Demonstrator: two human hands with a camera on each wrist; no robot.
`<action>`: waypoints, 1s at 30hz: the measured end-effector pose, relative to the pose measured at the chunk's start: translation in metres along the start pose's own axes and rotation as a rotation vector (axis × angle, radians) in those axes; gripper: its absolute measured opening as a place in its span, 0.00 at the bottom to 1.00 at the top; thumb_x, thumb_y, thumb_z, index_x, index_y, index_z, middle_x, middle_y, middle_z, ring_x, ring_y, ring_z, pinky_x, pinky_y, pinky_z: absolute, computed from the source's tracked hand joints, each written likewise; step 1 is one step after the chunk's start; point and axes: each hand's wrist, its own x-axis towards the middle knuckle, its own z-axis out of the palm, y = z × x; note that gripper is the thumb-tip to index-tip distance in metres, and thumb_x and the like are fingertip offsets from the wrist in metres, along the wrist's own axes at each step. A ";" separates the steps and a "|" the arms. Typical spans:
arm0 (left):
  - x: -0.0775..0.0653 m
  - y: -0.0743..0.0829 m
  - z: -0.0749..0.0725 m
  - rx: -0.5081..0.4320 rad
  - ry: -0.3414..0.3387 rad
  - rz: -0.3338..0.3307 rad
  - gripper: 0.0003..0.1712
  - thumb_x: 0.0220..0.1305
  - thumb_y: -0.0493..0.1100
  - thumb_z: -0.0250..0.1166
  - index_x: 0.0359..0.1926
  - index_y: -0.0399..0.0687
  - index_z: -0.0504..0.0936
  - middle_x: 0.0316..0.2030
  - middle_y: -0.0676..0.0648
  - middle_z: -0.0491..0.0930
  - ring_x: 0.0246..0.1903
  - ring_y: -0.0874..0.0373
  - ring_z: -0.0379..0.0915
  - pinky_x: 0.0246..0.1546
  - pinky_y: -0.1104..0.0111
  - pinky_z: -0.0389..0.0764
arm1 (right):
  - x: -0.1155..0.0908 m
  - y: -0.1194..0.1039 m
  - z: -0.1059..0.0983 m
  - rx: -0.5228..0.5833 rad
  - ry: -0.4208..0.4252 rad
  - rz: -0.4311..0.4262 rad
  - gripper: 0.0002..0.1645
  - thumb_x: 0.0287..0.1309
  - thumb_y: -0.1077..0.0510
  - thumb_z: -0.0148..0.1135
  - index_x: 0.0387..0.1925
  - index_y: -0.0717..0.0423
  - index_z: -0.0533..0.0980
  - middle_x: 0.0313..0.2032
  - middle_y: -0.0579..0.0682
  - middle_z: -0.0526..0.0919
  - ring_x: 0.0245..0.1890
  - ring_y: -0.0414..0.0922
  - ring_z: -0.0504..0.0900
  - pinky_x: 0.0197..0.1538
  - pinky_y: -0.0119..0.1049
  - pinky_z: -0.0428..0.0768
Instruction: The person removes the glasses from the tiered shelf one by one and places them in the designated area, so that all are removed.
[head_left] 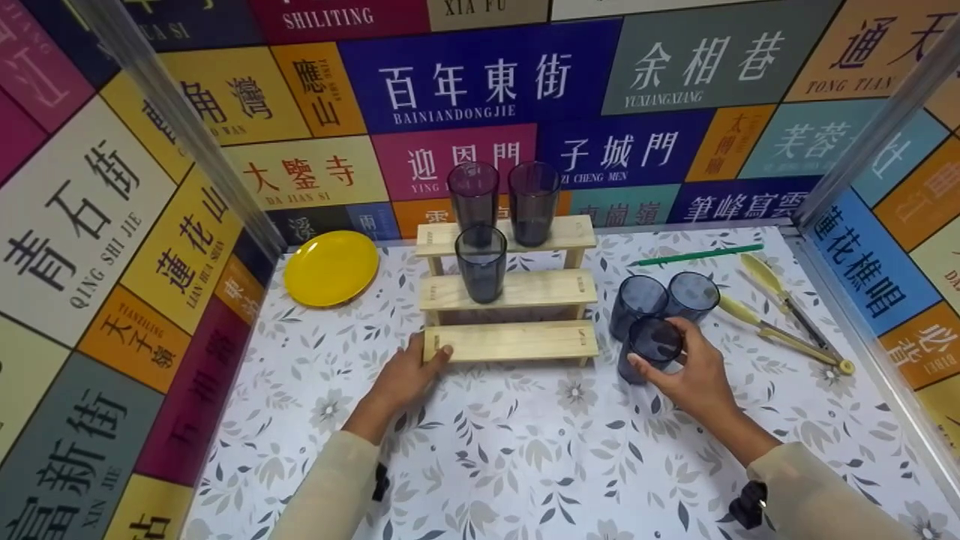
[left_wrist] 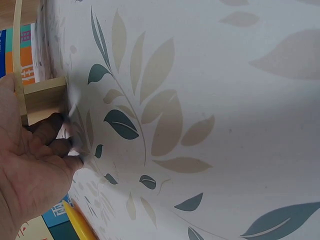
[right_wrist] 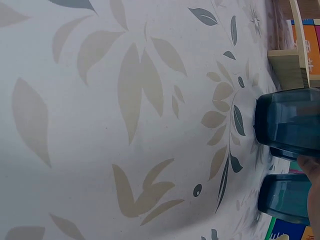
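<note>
A three-tier wooden rack [head_left: 510, 341] stands mid-table. My left hand [head_left: 405, 375] holds the left end of its lowest step, thumb on top; in the left wrist view its fingers [left_wrist: 60, 145] curl beside the wooden end. My right hand [head_left: 697, 371] grips a dark tinted glass [head_left: 655, 339] near its rim, thumb on the near side. Right behind it are two more dark glasses, one at the left [head_left: 639, 304] and one at the right [head_left: 693, 294]. On the rack, two glasses [head_left: 474, 199] [head_left: 533, 202] stand on the top tier and one [head_left: 481, 262] on the middle tier.
A yellow plate [head_left: 331, 268] lies at the back left. To the right are a green pencil-like stick [head_left: 697, 255] and tongs [head_left: 799, 326] with yellowish tips. Sign-covered walls [head_left: 480, 82] close off the back and both sides of the flower-patterned table [head_left: 510, 450].
</note>
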 end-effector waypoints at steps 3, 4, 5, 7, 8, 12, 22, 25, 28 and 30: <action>0.001 0.000 0.000 0.001 0.001 0.006 0.52 0.81 0.76 0.52 0.88 0.49 0.57 0.80 0.32 0.70 0.80 0.29 0.66 0.80 0.39 0.67 | 0.000 0.001 0.000 0.000 0.002 -0.016 0.52 0.51 0.54 0.91 0.71 0.65 0.72 0.58 0.66 0.85 0.56 0.65 0.90 0.51 0.07 0.74; 0.001 0.000 0.000 0.001 -0.001 0.003 0.52 0.81 0.76 0.52 0.88 0.49 0.57 0.80 0.32 0.70 0.80 0.30 0.66 0.80 0.39 0.67 | 0.001 0.002 0.001 -0.001 0.004 -0.020 0.52 0.51 0.54 0.91 0.71 0.65 0.72 0.57 0.66 0.85 0.56 0.65 0.90 0.51 0.07 0.74; 0.001 0.000 0.000 0.001 -0.003 -0.001 0.52 0.81 0.77 0.52 0.88 0.49 0.56 0.80 0.32 0.70 0.79 0.30 0.67 0.80 0.39 0.67 | 0.001 0.002 0.001 0.003 0.005 -0.021 0.52 0.50 0.54 0.91 0.71 0.66 0.72 0.57 0.66 0.85 0.56 0.65 0.90 0.51 0.07 0.74; 0.001 0.000 0.000 -0.001 -0.007 -0.011 0.53 0.80 0.78 0.51 0.89 0.50 0.56 0.80 0.33 0.70 0.79 0.31 0.67 0.80 0.40 0.67 | 0.001 0.003 0.001 0.011 0.001 -0.021 0.52 0.50 0.54 0.91 0.70 0.66 0.72 0.57 0.66 0.85 0.56 0.65 0.90 0.51 0.07 0.74; 0.002 -0.001 -0.001 -0.002 -0.007 -0.014 0.53 0.80 0.78 0.51 0.89 0.50 0.56 0.80 0.33 0.70 0.79 0.32 0.67 0.80 0.40 0.67 | 0.001 0.003 0.001 0.016 -0.001 -0.019 0.51 0.50 0.54 0.91 0.70 0.66 0.72 0.57 0.66 0.85 0.56 0.65 0.90 0.51 0.08 0.74; 0.001 0.000 -0.001 -0.008 -0.007 -0.019 0.54 0.79 0.79 0.51 0.89 0.52 0.56 0.81 0.33 0.70 0.79 0.32 0.67 0.80 0.40 0.67 | 0.001 0.004 0.000 0.014 -0.014 -0.016 0.51 0.51 0.53 0.91 0.70 0.65 0.72 0.56 0.65 0.85 0.55 0.64 0.90 0.50 0.08 0.74; 0.001 0.002 -0.002 -0.009 -0.002 -0.011 0.52 0.80 0.77 0.52 0.88 0.51 0.57 0.79 0.31 0.71 0.79 0.30 0.68 0.80 0.39 0.67 | 0.000 0.005 -0.001 0.002 -0.014 -0.020 0.50 0.51 0.52 0.91 0.69 0.65 0.73 0.55 0.64 0.87 0.53 0.65 0.91 0.50 0.08 0.74; 0.002 0.002 -0.003 -0.013 -0.005 -0.007 0.52 0.80 0.78 0.52 0.88 0.51 0.57 0.79 0.31 0.71 0.79 0.31 0.68 0.80 0.39 0.67 | 0.001 0.004 -0.001 0.001 -0.007 -0.018 0.50 0.50 0.52 0.92 0.68 0.64 0.74 0.55 0.64 0.87 0.53 0.64 0.91 0.49 0.08 0.74; 0.001 0.001 -0.003 -0.010 -0.007 0.005 0.51 0.81 0.77 0.52 0.87 0.49 0.58 0.78 0.30 0.73 0.78 0.30 0.69 0.79 0.39 0.69 | 0.002 0.004 -0.001 -0.014 -0.002 -0.025 0.50 0.49 0.53 0.92 0.67 0.64 0.74 0.54 0.63 0.87 0.51 0.63 0.91 0.48 0.08 0.75; 0.001 0.000 -0.003 -0.006 -0.001 0.011 0.51 0.81 0.76 0.52 0.87 0.48 0.59 0.76 0.30 0.74 0.77 0.30 0.70 0.78 0.39 0.70 | 0.003 0.003 -0.001 -0.018 -0.002 -0.030 0.50 0.48 0.52 0.92 0.67 0.64 0.74 0.53 0.63 0.87 0.50 0.63 0.91 0.48 0.08 0.74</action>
